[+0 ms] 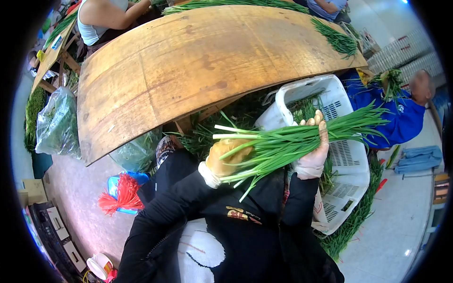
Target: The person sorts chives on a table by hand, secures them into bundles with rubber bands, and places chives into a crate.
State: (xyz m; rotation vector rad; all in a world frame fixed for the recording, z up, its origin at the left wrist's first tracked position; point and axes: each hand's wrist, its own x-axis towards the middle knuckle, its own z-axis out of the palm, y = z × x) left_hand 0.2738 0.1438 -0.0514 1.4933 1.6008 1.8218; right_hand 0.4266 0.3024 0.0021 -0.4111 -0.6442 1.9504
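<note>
A bunch of long green stalks with white ends lies across both hands above my lap. My right hand, in a pale glove, is wrapped round the bunch from below, with its fingertips showing over the top edge. Near the white ends is my left hand, in a yellowish glove with a white cuff; stalks cover its fingers, so its grip is hidden. Some stalk ends stick out loosely past it. Behind the right hand stands a white plastic basket with greens inside.
A wooden table spans the front, with greens at its right end. Red ties lie on a blue item at left. Plastic bags of greens stand nearby. A person in blue is at right; others sit beyond the table.
</note>
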